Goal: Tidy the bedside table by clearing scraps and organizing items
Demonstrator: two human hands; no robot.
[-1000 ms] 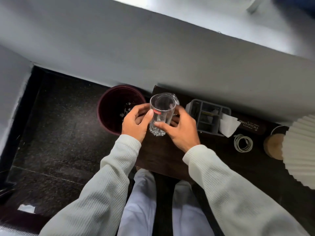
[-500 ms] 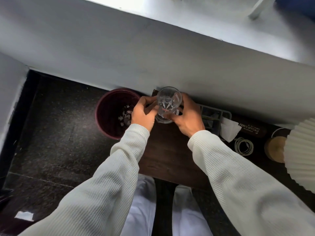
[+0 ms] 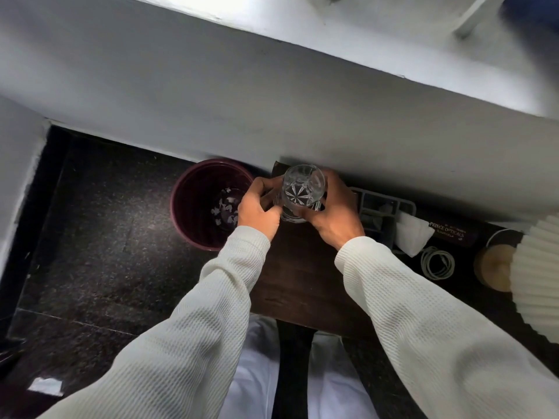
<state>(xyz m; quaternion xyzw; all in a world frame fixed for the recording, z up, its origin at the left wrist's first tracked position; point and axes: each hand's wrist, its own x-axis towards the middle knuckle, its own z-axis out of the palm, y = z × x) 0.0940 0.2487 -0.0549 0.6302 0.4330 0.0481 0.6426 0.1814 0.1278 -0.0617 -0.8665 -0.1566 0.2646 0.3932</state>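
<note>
A clear cut glass (image 3: 303, 189) stands upright at the far left corner of the dark wooden bedside table (image 3: 302, 285), close to the white wall. My left hand (image 3: 258, 211) grips its left side and my right hand (image 3: 332, 213) wraps its right side, both low on the glass. A maroon waste bin (image 3: 193, 207) on the floor just left of the table holds white paper scraps (image 3: 225, 208).
A grey divided organizer (image 3: 384, 213) sits right of the glass, with a folded white tissue (image 3: 413, 234), a dark spectacle case (image 3: 450, 232), a coiled white cable (image 3: 437, 263) and a pleated white lamp (image 3: 538, 276) on a wooden base. Another paper scrap (image 3: 45, 385) lies on the dark floor.
Both hands carried the glass from above the table's middle back toward the wall and set it down upright at the far left corner.
</note>
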